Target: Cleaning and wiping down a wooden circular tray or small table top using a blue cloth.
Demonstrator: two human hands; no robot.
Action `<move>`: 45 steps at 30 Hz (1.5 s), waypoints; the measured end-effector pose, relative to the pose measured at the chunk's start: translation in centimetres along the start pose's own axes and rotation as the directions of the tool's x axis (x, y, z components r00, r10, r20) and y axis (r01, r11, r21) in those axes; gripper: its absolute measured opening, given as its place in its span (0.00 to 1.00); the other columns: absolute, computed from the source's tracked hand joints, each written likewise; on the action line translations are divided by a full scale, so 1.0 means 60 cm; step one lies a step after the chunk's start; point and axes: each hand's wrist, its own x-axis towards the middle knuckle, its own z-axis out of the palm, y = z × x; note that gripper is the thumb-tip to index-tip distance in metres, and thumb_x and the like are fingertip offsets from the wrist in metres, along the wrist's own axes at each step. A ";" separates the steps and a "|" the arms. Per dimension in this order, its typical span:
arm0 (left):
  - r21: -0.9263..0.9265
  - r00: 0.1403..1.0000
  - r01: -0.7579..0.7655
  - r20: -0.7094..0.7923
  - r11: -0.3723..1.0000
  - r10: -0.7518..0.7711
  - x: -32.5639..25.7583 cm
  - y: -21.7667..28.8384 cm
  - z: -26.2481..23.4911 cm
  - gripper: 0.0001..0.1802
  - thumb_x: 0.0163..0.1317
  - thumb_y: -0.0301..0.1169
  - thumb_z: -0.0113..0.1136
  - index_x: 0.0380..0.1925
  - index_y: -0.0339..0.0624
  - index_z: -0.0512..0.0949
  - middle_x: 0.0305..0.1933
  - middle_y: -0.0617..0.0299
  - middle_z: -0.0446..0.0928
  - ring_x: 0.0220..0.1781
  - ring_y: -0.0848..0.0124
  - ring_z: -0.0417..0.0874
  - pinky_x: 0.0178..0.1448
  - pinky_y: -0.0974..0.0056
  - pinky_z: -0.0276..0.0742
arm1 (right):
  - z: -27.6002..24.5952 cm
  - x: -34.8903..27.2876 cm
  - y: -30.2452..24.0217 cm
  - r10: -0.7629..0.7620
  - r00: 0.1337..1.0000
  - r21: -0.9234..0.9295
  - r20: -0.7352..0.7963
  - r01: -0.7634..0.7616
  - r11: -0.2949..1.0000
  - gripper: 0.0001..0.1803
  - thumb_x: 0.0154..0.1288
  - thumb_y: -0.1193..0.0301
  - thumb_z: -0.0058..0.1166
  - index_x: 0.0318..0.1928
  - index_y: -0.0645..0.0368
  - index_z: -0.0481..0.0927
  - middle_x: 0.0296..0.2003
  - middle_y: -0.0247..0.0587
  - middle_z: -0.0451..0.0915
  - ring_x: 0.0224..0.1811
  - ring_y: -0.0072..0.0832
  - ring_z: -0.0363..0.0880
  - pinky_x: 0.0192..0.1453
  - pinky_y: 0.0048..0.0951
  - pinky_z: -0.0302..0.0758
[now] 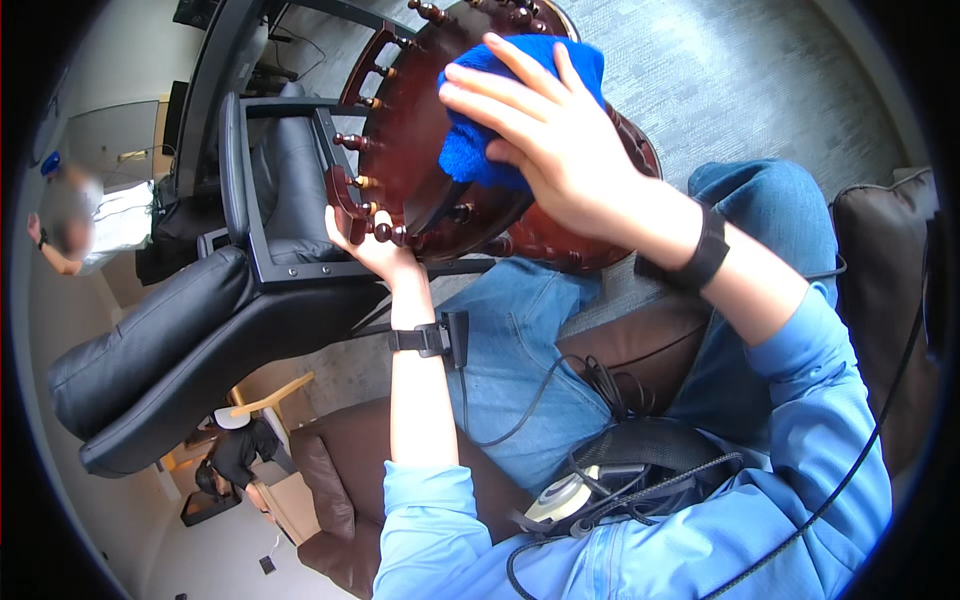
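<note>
A dark reddish-brown, glossy round wooden piece [405, 140], with turned spindles along its rim, is tilted up in front of me. My left hand [385, 250] is closed around its lower left edge, by a curved wooden rail piece [345, 205] and a spindle. My right hand [560, 140] lies over a bright blue cloth [465, 150] against the wood. Its fingers are stretched out and spread, with the cloth under the fingers and palm. The wood beneath the cloth is hidden.
Left of the wooden piece stands a black padded chair [170, 340] with a metal frame. A brown leather seat [345, 480] is beneath me. Black cables [610, 385] cross my lap beside a pouch. Two other people are farther off at left.
</note>
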 end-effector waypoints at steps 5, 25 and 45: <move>0.293 0.971 -0.198 -0.072 0.935 0.228 0.018 -0.011 -0.016 0.31 0.53 0.16 0.48 0.60 0.41 0.61 0.46 0.63 0.67 0.40 0.75 0.74 0.34 0.74 0.74 | -0.001 0.038 0.061 -0.089 0.996 0.285 -0.002 0.085 0.955 0.13 0.66 0.64 0.52 0.49 0.53 0.79 0.48 0.37 0.79 0.54 0.37 0.76 0.56 0.31 0.73; 0.064 0.989 -0.010 -0.149 0.998 0.019 0.013 -0.013 0.001 0.27 0.60 0.20 0.50 0.61 0.43 0.61 0.53 0.63 0.69 0.43 0.77 0.75 0.38 0.75 0.76 | 0.011 0.033 0.077 0.169 0.951 0.306 0.260 -0.247 0.919 0.32 0.54 0.71 0.65 0.60 0.45 0.68 0.44 0.50 0.80 0.45 0.44 0.81 0.47 0.41 0.78; 0.035 0.941 0.186 -0.294 0.982 -0.167 0.000 0.004 0.006 0.42 0.52 0.13 0.50 0.68 0.56 0.56 0.61 0.52 0.73 0.56 0.62 0.80 0.57 0.64 0.75 | 0.068 -0.017 0.135 0.382 0.915 0.423 0.131 -0.400 0.813 0.34 0.53 0.88 0.54 0.63 0.59 0.69 0.58 0.45 0.75 0.63 0.37 0.71 0.70 0.35 0.61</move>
